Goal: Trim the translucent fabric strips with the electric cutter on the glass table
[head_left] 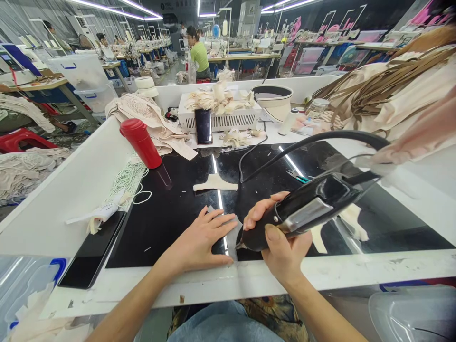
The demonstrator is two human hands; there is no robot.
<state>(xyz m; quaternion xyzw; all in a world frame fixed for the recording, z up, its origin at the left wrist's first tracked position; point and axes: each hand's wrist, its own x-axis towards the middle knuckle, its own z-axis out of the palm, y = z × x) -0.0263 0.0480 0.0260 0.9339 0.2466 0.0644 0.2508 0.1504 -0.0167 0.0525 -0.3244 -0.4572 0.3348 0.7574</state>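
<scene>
My left hand (201,240) lies flat with fingers spread, pressing a thin, translucent whitish piece of material (233,233) onto the glossy black board (171,228). Wrapped around a black corded hand-held tool (306,204) is my right hand (285,254). The tool has a metal lever along its side, and its thin metal tip points down at the right edge of the whitish piece; whether it touches cannot be made out. Beyond my left hand lies a cream curved fabric piece (215,182). More cream pieces (352,222) rest to the right, partly behind the tool.
A red flask (140,142) and green elastic loops (124,183) sit left. Thread snips (298,177) lie behind the tool. A phone (204,127) leans on a white vented box (228,118). The black cord (278,159) arches over the board. Fabric and brown straps (381,85) are heaped right.
</scene>
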